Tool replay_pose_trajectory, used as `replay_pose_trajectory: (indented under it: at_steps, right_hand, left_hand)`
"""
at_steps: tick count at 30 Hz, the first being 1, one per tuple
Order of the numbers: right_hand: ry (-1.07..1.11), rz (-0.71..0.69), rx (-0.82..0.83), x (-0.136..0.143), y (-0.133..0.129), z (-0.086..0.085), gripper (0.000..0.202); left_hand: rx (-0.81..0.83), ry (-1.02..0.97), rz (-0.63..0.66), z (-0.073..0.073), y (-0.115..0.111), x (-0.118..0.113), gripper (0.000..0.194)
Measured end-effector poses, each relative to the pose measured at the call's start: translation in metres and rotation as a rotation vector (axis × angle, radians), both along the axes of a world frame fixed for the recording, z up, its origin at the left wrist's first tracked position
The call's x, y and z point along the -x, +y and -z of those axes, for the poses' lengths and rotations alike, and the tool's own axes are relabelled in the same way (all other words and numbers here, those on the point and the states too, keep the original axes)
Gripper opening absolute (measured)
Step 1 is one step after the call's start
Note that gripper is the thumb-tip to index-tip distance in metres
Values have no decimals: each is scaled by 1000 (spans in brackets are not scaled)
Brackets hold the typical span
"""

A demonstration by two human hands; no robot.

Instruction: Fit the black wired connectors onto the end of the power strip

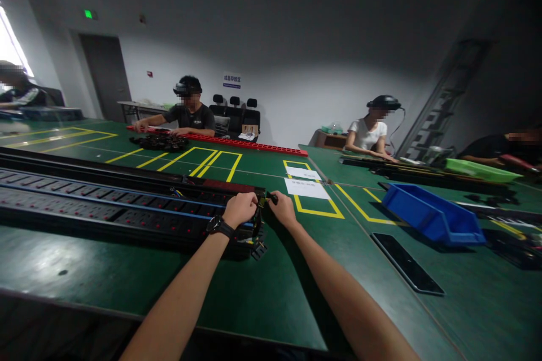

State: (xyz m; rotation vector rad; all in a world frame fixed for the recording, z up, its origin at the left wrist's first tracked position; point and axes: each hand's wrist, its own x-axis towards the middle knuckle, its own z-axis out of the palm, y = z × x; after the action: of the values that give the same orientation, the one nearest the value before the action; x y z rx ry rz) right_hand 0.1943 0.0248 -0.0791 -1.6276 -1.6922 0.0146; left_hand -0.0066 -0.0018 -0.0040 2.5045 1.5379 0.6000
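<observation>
We have one long black strip (139, 210) lying across the left part of the green table (169, 293), its right end under our hands; it looks matte and segmented, with rows of small red dots and blue lines running lengthwise, and one dark block (259, 250) juts out at that end beside some thin wires; our left hand (240, 208), wearing one black watch (218, 225), has its fingers bunched on the strip's end, though we cannot tell what they grip; our right hand (283, 208) is pinched on one small dark piece (273, 198) just beside it; we count two white sheets (306, 188), one blue bin (440, 223), one flat black device (406, 265), one red grid (254, 145) and four other people.
</observation>
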Motion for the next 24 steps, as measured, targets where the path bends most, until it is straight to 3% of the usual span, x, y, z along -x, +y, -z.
replay_pose_trajectory:
  at_steps: [8,24]
  right_hand:
    - [-220,9,6,-1,-5,-6,19]
    - [-133,-1,78,-2,-10,-3,20]
  left_hand:
    - [2,-7,7,-1,-1,1,28]
    - [6,-11,15,2,0,0,27]
